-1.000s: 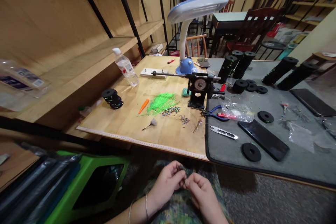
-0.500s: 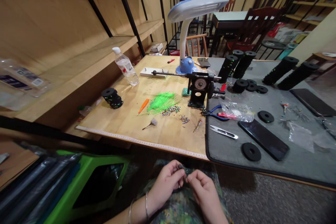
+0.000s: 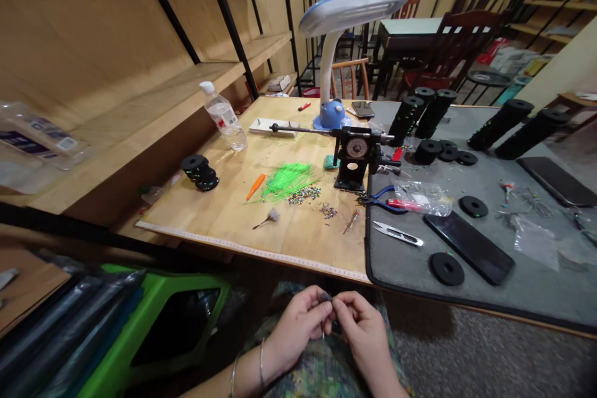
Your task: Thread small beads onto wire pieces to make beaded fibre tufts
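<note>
Over my lap, in front of the table's near edge, my left hand (image 3: 302, 321) pinches a small dark thing (image 3: 327, 297), too small to name. My right hand (image 3: 362, 331) is closed against it, thumb and forefinger touching the left fingertips; what it pinches is hidden. On the wood ahead lie a heap of bright green strands (image 3: 288, 181), a pile of coloured beads (image 3: 305, 195), an orange-handled tool (image 3: 255, 186) and a small fluffy grey tuft on a stem (image 3: 273, 216). Thread snips (image 3: 398, 234) rest on the grey mat (image 3: 396, 267).
A black hand-crank winder (image 3: 352, 158) stands mid-table, its shaft pointing left. Behind it rises a desk lamp (image 3: 331, 113). Blue-handled pliers (image 3: 380, 196), a phone (image 3: 469, 247) and black foam spools (image 3: 446, 268) lie to the right. A bottle (image 3: 224, 117) stands left.
My right hand has moved slightly left and up, so its fingertips now meet those of my left hand. The things on the table have not moved.
</note>
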Tool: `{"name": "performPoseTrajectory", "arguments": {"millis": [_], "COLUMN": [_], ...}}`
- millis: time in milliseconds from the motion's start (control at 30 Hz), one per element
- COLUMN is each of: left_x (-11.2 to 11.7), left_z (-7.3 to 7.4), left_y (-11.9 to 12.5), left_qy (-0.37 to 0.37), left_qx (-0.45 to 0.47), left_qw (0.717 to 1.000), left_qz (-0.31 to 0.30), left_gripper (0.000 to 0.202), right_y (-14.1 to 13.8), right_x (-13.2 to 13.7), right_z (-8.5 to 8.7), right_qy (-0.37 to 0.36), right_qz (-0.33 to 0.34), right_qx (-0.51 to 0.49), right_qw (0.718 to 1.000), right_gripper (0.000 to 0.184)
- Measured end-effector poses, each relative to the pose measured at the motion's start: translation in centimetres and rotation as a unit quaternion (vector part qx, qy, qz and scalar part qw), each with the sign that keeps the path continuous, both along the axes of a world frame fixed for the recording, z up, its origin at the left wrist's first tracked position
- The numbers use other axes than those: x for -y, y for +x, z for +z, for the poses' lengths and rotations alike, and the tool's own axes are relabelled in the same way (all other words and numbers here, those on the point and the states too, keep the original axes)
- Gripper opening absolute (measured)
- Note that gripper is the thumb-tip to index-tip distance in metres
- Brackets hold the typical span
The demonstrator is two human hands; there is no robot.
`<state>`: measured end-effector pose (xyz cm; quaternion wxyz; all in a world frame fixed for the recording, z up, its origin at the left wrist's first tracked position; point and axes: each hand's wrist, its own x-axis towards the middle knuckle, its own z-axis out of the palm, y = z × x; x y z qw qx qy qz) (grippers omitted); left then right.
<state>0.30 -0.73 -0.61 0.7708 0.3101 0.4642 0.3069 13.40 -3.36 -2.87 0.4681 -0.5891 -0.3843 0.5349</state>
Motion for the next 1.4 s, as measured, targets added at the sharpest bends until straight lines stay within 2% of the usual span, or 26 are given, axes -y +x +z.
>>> {"name": "performPoseTrajectory", "arguments": {"millis": [133,300,433,500,600,700,833,1067,1233,1400], "left_x": [0.0,-0.1,0.0,0.0,0.1,0.1,0.1,0.0,0.0,-0.2], "left_z": [0.0,-0.1,-0.4,-0.4,-0.3,-0.1,0.1,0.3,0.0,-0.3], "left_y": [0.2,0.4,0.4,0.5,0.5,0.6,0.6,0.7,0.6,0.6], "left_qy": [-0.006,-0.023,-0.049,-0.033,0.013,0.040,0.064,0.079,0.064,0.087], "left_qx": [0.011,0.017,0.011,-0.001,-0.024,-0.039,-0.050,-0.045,-0.050,-0.065], "left_qw": [1.000,0.999,0.997,0.998,0.999,0.998,0.997,0.996,0.997,0.994], "left_qz": [0.016,0.033,0.062,0.054,0.030,0.008,0.000,-0.006,-0.010,-0.003], "left_gripper": [0.036,0.036,0.037,0.037,0.036,0.037,0.041,0.041,0.038,0.041], "right_y": [-0.1,-0.2,-0.3,-0.1,0.3,0.6,0.4,0.2,0.1,0.4], "right_x": [-0.1,0.2,0.8,0.9,0.6,0.2,-0.2,-0.2,-0.3,0.1], "right_z": [0.2,0.2,-0.1,-0.1,0.1,0.4,0.7,1.0,0.6,0.5], "right_qy": [0.003,-0.028,-0.031,-0.055,-0.086,-0.079,-0.072,-0.065,-0.079,-0.073], "right_qz": [-0.002,0.005,0.032,0.034,-0.002,-0.035,-0.028,-0.032,-0.025,-0.023], "right_qx": [-0.008,-0.028,-0.048,-0.065,-0.081,-0.079,-0.071,-0.040,-0.055,-0.068], "right_qw": [1.000,0.999,0.998,0.996,0.993,0.993,0.994,0.997,0.995,0.995], "right_gripper": [0.043,0.043,0.046,0.048,0.051,0.050,0.052,0.051,0.051,0.048]}}
